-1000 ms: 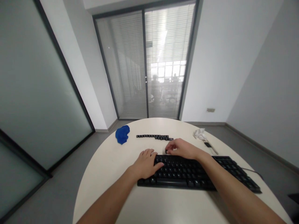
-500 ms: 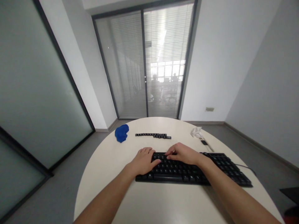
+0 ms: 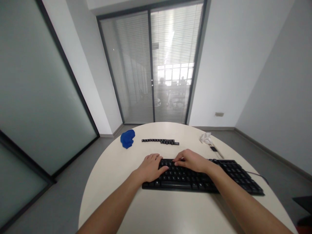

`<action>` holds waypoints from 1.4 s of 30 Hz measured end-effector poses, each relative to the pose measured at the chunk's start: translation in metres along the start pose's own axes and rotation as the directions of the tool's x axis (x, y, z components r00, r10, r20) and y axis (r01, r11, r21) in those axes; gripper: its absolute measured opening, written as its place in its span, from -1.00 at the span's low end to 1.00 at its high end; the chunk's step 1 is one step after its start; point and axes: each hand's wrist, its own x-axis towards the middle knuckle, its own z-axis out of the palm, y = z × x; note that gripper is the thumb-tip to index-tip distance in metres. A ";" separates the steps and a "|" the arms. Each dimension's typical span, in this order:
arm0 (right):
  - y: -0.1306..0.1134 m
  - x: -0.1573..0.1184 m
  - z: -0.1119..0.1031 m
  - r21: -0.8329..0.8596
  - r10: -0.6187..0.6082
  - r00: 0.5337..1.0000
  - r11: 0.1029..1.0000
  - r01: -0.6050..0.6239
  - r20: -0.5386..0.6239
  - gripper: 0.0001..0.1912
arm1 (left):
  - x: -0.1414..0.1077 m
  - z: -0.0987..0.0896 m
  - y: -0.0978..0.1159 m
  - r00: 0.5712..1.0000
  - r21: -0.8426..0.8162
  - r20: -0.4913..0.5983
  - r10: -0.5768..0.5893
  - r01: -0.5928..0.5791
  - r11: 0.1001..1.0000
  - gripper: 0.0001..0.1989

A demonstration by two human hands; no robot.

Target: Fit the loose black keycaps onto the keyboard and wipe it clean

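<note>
A black keyboard (image 3: 180,184) lies across the near part of the round table. My left hand (image 3: 150,167) rests on its left end, fingers spread over the back edge and thumb on the keys. My right hand (image 3: 191,161) is over the upper rows, thumb and index finger brought close together at the keys; whatever is between the fingertips is too small to make out. Behind the keyboard, loose black keycaps (image 3: 158,140) lie in a row, with a second short row at its right part.
On the cream table (image 3: 109,172), a blue cloth (image 3: 127,139) lies at the back left. A crumpled white cloth (image 3: 206,138) and a thin stick-like tool (image 3: 218,151) lie at the back right. The keyboard's cable (image 3: 258,175) runs off to the right.
</note>
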 end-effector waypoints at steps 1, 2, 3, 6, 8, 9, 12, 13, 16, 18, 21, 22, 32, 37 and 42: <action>0.000 0.000 0.000 0.007 -0.005 1.000 1.000 0.005 0.001 -0.74 | 0.000 0.000 0.000 1.000 0.000 0.001 -0.003 0.003 1.000 -0.38; 0.000 0.000 0.000 0.012 -0.010 1.000 1.000 0.010 0.000 -0.73 | 0.000 0.000 0.001 1.000 0.000 0.001 -0.006 0.006 1.000 -0.38; 0.000 0.000 0.000 0.016 -0.014 1.000 1.000 0.014 -0.001 -0.73 | 0.000 -0.001 0.001 1.000 0.000 0.003 -0.008 0.008 1.000 -0.38; 0.000 0.000 0.000 0.000 -0.029 1.000 1.000 0.029 0.000 -0.74 | 0.000 -0.002 0.003 1.000 0.000 0.011 -0.009 0.009 1.000 -0.39; -0.001 0.000 0.000 -0.041 -0.043 0.999 0.998 0.042 -0.008 -0.76 | -0.001 -0.003 0.004 1.000 -0.001 0.011 -0.010 0.010 1.000 -0.39; -0.001 0.001 0.001 -0.067 -0.048 0.999 0.997 0.047 -0.017 -0.78 | -0.001 -0.003 0.004 1.000 -0.001 0.009 -0.013 0.013 1.000 -0.39; -0.001 0.002 0.002 -0.148 -0.061 0.997 0.988 0.053 -0.046 -0.80 | -0.001 -0.004 0.004 1.000 -0.002 0.011 -0.022 0.022 1.000 -0.39; -0.001 0.002 0.003 -0.168 -0.069 0.997 0.984 0.060 -0.047 -0.80 | -0.001 -0.004 0.004 1.000 -0.002 0.014 -0.022 0.022 1.000 -0.40; 0.000 0.003 0.003 -0.167 -0.096 0.995 0.982 0.092 -0.015 -0.79 | -0.001 -0.004 0.004 1.000 -0.002 0.018 -0.018 0.018 1.000 -0.40; 0.002 0.003 0.002 -0.122 -0.097 0.995 0.988 0.098 0.015 -0.78 | -0.001 -0.004 0.004 1.000 -0.004 0.010 -0.019 0.019 1.000 -0.40; 0.002 0.003 0.002 -0.094 -0.048 0.999 0.994 0.049 0.006 -0.79 | -0.001 -0.004 0.004 1.000 0.000 -0.001 -0.018 0.018 1.000 -0.41; 0.001 0.004 0.002 -0.106 -0.030 1.000 0.994 0.030 -0.004 -0.79 | -0.001 -0.004 0.004 1.000 0.005 0.000 -0.018 0.018 1.000 -0.41; -0.018 0.007 0.000 -0.282 0.082 0.997 0.956 -0.079 0.001 -0.83 | -0.001 -0.003 0.006 1.000 0.023 -0.004 -0.016 0.016 1.000 -0.40; -0.016 0.012 -0.003 -0.218 0.128 0.991 0.969 -0.114 0.049 -0.82 | -0.001 -0.003 0.005 1.000 0.025 -0.003 -0.011 0.012 1.000 -0.40; -0.003 0.019 -0.014 -0.002 0.071 0.985 0.997 -0.072 0.157 -0.73 | -0.001 -0.010 0.008 1.000 0.025 0.026 -0.016 0.015 1.000 -0.39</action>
